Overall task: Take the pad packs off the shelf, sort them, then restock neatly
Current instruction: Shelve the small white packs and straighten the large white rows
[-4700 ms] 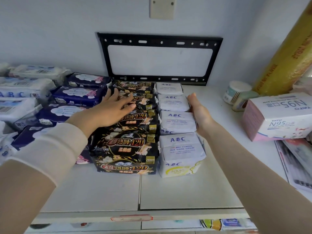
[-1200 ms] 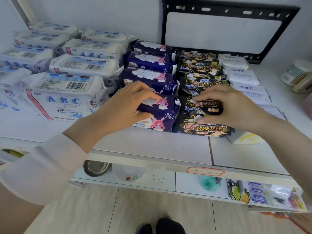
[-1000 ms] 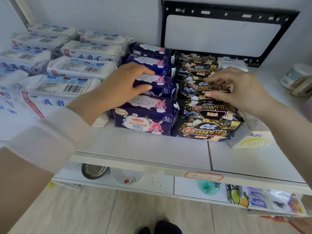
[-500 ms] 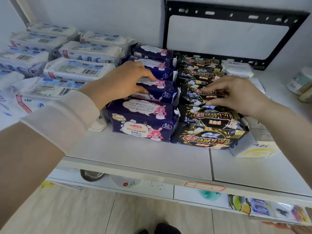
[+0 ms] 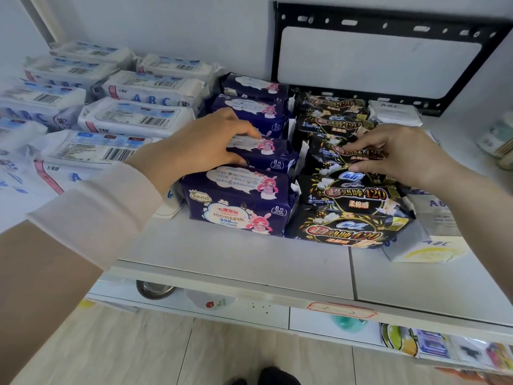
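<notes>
Nearest, dark shoes (image 5: 277, 377) stand on the floor below the purple pack (image 5: 238, 201), the front one of its row, which lies on the white shelf (image 5: 249, 259) a little back from the edge. A steel bowl (image 5: 155, 290) shows on a lower level below and left of it, and a red-edged label (image 5: 341, 312) sticks to the shelf's edge below and right. Touching the purple pack's right side is a row of black packs (image 5: 355, 195), overlapping and running back towards the wall; a small white pack (image 5: 427, 248) lies just right of that row. Just behind the purple pack, the left hand (image 5: 200, 145) grips the second pack (image 5: 266, 155), fingers curled over its top and thumb at its front face. Behind and to the right, the right hand (image 5: 402, 154) pinches the third black pack (image 5: 327, 155), fingers on top, thumb against its near edge. Two more purple packs (image 5: 255, 107) lie further back. Left of the purple pack and behind it, large white packs (image 5: 133, 118) lie in rows, barcodes up. Farthest back and to the right, a black bracket (image 5: 388, 20) is fixed to the wall
</notes>
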The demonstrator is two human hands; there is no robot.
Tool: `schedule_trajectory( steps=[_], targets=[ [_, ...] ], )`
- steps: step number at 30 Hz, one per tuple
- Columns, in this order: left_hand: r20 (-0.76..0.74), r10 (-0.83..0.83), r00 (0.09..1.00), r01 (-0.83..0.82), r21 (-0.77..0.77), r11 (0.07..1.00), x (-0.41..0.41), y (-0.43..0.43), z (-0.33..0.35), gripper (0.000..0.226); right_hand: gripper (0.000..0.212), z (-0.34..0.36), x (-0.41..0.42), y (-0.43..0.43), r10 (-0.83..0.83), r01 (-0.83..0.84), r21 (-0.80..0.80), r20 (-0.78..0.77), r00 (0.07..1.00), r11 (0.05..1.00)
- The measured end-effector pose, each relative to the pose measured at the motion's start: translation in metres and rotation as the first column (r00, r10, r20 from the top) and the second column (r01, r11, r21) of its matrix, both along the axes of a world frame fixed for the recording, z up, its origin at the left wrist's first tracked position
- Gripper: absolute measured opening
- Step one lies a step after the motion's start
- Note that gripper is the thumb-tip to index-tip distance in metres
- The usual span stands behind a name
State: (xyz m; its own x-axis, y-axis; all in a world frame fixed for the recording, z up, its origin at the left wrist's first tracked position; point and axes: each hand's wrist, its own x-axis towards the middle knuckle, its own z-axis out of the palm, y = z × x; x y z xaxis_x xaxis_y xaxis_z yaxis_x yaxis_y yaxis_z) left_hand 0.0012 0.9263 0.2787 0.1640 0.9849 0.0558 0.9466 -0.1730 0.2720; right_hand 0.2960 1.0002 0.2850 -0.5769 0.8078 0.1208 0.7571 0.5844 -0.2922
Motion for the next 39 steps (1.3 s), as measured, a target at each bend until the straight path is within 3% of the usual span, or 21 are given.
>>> schedule_trajectory(
  steps=[13, 17, 20, 23, 29, 39],
  targets=[
    [0.042, -0.033, 0.999, 0.036, -0.070, 0.997, 0.004, -0.003, 0.005, 0.045, 0.041, 0.001, -0.006, -0.004, 0.073, -0.078, -0.098, -0.054, 0.996, 0.992],
    [0.045, -0.054, 0.997, 0.059, -0.107, 0.992, 0.002, 0.004, 0.015, 0.032, 0.039, 0.010, -0.005, -0.004, 0.076, -0.084, -0.156, -0.056, 0.996, 0.984],
    [0.076, -0.022, 0.997, 0.025, -0.045, 0.999, -0.002, 0.022, 0.019, 0.032, 0.031, 0.016, -0.011, 0.008, 0.043, -0.051, -0.081, -0.092, 0.995, 0.995],
    [-0.006, 0.038, 0.999, -0.037, 0.031, 0.999, -0.008, 0.056, 0.013, 0.047, 0.034, 0.016, -0.020, 0.029, 0.008, -0.008, 0.044, -0.013, 1.000, 0.999],
    [-0.163, 0.070, 0.984, -0.078, -0.044, 0.996, -0.014, 0.092, 0.003, 0.077, 0.044, 0.013, -0.027, 0.045, -0.006, 0.006, 0.006, 0.081, 0.997, 1.000],
    [-0.248, 0.067, 0.966, -0.062, 0.028, 0.998, -0.026, 0.091, 0.016, 0.062, 0.041, 0.005, -0.031, 0.059, -0.004, -0.002, 0.050, 0.132, 0.991, 0.999]
  ],
)
